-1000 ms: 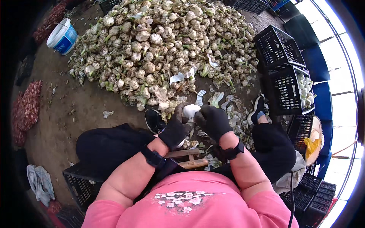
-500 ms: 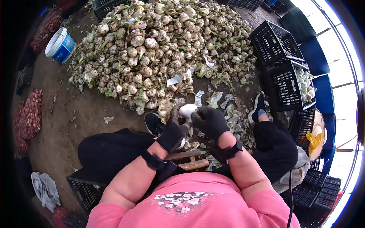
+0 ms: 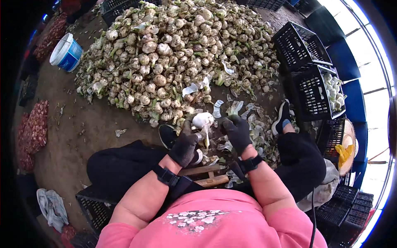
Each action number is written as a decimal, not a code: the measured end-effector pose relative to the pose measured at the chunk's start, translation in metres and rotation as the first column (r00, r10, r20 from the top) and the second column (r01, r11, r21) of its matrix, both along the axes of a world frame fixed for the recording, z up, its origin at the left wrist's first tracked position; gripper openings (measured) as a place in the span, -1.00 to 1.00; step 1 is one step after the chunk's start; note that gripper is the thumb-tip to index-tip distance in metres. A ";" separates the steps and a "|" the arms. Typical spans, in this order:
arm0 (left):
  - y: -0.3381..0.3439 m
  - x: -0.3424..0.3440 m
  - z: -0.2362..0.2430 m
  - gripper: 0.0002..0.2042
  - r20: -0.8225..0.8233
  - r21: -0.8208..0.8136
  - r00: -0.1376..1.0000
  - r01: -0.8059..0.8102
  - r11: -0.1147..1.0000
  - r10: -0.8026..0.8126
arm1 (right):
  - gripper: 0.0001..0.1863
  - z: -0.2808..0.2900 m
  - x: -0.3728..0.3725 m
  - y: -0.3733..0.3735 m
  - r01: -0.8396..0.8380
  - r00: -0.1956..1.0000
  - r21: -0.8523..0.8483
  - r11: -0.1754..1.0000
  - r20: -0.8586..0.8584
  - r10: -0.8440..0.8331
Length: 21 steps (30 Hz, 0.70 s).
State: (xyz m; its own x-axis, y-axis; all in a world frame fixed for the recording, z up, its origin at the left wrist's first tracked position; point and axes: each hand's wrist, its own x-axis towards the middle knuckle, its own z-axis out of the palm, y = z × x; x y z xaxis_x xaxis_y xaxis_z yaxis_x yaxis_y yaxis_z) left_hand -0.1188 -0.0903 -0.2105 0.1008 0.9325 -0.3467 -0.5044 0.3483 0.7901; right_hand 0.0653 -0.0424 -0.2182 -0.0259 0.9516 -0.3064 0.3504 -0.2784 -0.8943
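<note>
- Since the earlier frame: both gloved hands have drawn slightly apart; the bulb sits higher, more exposed, in the left one.
- Left hand [image 3: 185,142]: closed round the stalk end of a white peeled bulb [image 3: 204,120], held up between the knees.
- Right hand [image 3: 237,131]: just beside the bulb, fingers curled; whether it pinches a strip of skin cannot be told.
- Stripped skins [image 3: 252,124]: littering the ground around the feet.
- Black crate [image 3: 314,93]: at right, holding only some cleaned white bulbs.
- Unpeeled heap [image 3: 165,58]: very large; by judgement, most work remains.
</note>
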 end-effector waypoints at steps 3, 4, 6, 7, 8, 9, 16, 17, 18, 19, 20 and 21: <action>-0.001 0.003 -0.014 -0.41 -0.546 0.219 0.838 0.163 0.962 -0.018 | -0.68 0.028 -0.009 -0.005 -0.398 0.869 0.104 0.912 0.361 0.338; 0.001 0.005 -0.017 -0.44 -0.431 0.137 0.898 0.164 0.977 -0.090 | -0.67 0.031 -0.014 -0.005 -0.446 0.805 0.142 0.884 0.495 0.327; 0.002 0.004 -0.018 -0.45 -0.518 0.271 0.856 0.170 0.947 -0.006 | -0.68 0.030 -0.022 -0.004 -0.420 0.826 0.200 0.885 0.488 0.281; 0.002 0.004 -0.016 -0.47 -0.615 0.306 0.788 0.218 0.927 0.018 | -0.69 0.026 -0.024 -0.003 -0.418 0.831 0.229 0.879 0.487 0.268; 0.003 0.002 -0.012 -0.47 -0.564 0.299 0.825 0.231 0.926 -0.024 | -0.74 0.022 -0.025 -0.001 -0.394 0.855 0.248 0.885 0.453 0.254; 0.003 0.000 -0.008 -0.47 -0.569 0.301 0.822 0.232 0.925 -0.021 | -0.74 0.017 -0.022 0.001 -0.429 0.861 0.291 0.855 0.419 0.289; -0.004 -0.004 0.014 -0.41 0.504 -0.141 0.862 0.146 0.979 -0.056 | -0.83 -0.010 0.003 0.003 -0.153 0.965 -0.069 0.986 -0.228 0.133; -0.004 -0.003 0.016 -0.41 0.514 -0.099 0.854 0.147 0.984 -0.076 | -0.83 -0.017 0.000 0.003 -0.154 0.976 -0.130 0.979 -0.177 0.130; -0.005 -0.002 0.018 -0.40 0.577 -0.037 0.793 0.264 0.964 -0.195 | -0.83 -0.027 -0.007 0.003 -0.286 0.957 0.183 0.941 0.103 0.271; -0.005 -0.002 0.020 -0.39 0.630 0.029 0.713 0.374 0.927 -0.308 | -0.81 -0.039 -0.014 0.004 -0.473 0.846 0.355 0.806 0.438 0.304; -0.005 0.000 0.022 -0.32 0.548 -0.030 0.781 0.376 0.926 -0.300 | -0.81 -0.052 -0.023 0.009 -0.448 0.874 0.431 0.783 0.396 0.282; -0.006 -0.001 0.023 -0.32 0.560 -0.003 0.766 0.384 0.924 -0.316 | -0.77 -0.065 -0.027 0.016 -0.322 0.930 0.448 0.834 0.315 0.190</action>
State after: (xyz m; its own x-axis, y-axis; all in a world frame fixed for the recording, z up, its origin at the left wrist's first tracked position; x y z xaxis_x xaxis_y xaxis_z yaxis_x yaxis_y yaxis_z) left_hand -0.1196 -0.0965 -0.1878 0.6138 0.7540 -0.2340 -0.6604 0.6528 0.3710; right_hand 0.0382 -0.0266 -0.2830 -0.2760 0.9474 0.1619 0.5745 0.2976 -0.7625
